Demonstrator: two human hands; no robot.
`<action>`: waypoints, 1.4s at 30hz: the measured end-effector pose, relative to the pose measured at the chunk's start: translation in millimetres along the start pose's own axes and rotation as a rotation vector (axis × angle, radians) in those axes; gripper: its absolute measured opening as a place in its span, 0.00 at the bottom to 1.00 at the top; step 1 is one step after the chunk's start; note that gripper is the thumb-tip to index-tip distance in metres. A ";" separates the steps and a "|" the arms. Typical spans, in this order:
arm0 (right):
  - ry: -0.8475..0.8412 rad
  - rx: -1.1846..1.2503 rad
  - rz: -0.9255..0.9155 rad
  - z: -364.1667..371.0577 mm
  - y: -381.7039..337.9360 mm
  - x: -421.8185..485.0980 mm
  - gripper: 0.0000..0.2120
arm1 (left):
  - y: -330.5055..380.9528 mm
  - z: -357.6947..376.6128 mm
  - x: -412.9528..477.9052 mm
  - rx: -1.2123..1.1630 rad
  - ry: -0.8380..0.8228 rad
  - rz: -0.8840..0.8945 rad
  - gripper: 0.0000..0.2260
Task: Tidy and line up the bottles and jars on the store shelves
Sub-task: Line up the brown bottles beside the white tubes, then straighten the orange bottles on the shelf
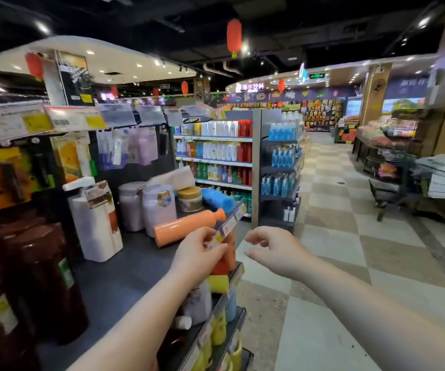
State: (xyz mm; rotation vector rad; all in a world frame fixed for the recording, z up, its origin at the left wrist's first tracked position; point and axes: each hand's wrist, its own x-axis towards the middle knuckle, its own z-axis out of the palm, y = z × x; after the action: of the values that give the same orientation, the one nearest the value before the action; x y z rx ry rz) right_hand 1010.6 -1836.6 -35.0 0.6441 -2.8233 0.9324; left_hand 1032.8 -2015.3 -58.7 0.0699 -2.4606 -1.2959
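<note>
Dark shelf point(125, 266) lies bare in front; toppled orange bottle point(186, 227) bars the pale jars point(157, 207).

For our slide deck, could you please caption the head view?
Orange bottle lies on its side at the shelf edge, left hand near it, right hand empty over the aisle.

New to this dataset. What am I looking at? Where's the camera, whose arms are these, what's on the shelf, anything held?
No robot here: one wide-angle camera sits on a person's head, looking forward and down, so the two bare arms are theirs. The left hand is at the shelf edge, right by an orange bottle lying on its side; blur hides whether it grips. The right hand hangs over the aisle, holding nothing. Pale jars and a white container stand behind.
</note>
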 end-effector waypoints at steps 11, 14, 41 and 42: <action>-0.190 0.060 -0.173 23.4 72.5 161.8 0.08 | -59.8 31.3 116.6 0.363 0.128 -0.188 0.24; -0.292 0.073 -0.230 24.2 87.7 203.5 0.10 | -64.3 42.2 145.8 0.460 0.131 -0.245 0.29; -0.512 0.392 -0.586 40.4 111.9 307.1 0.08 | -24.1 56.0 160.0 0.174 0.674 -0.313 0.27; -0.524 0.398 -0.602 43.2 105.4 303.4 0.09 | -17.7 53.4 155.2 0.053 0.725 -0.309 0.25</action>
State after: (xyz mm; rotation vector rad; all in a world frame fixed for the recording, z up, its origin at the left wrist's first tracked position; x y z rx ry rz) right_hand 692.9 -1895.6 -60.3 1.8955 -2.5207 1.3370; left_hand 867.8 -2015.6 -55.8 0.8094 -1.8899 -1.0583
